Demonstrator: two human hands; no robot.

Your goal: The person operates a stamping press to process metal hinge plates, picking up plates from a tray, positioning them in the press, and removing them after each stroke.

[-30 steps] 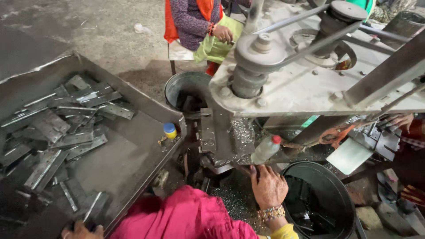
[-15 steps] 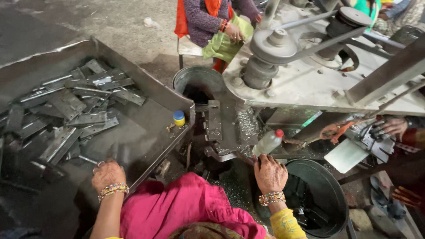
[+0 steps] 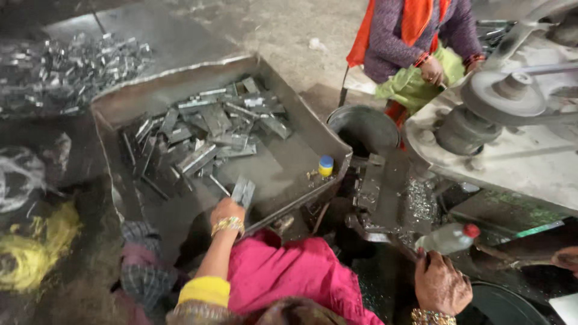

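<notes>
Since half a second ago the left hand (image 3: 227, 212) has gone forward into the big metal tray (image 3: 283, 129) and picked up a few flat metal strips (image 3: 244, 191). Before that it was open and empty at the near edge of the tray. Now its fingers are curled tight around the bottom end of the strips, and the strips stick up and away from the person. A gold bangle (image 3: 227, 225) sits on that wrist.

The right hand (image 3: 442, 283) has stayed low on the right side. It rests near the dark machine part, just under a clear plastic bottle with a red cap (image 3: 448, 238). The fingers look a little bent and held close together, and they hold nothing that can be seen.

Many more grey metal strips lie in a loose pile (image 3: 208, 129) in the far part of the tray, well apart from the hand. A small yellow bottle with a blue cap (image 3: 326, 166) stands at the right edge of the tray. Past it is a round dark bucket (image 3: 364, 126). Another person in a purple top and orange scarf (image 3: 415, 36) sits behind the bucket. A big grey wheel with a belt (image 3: 503, 96) is on the machine at the right.
</notes>
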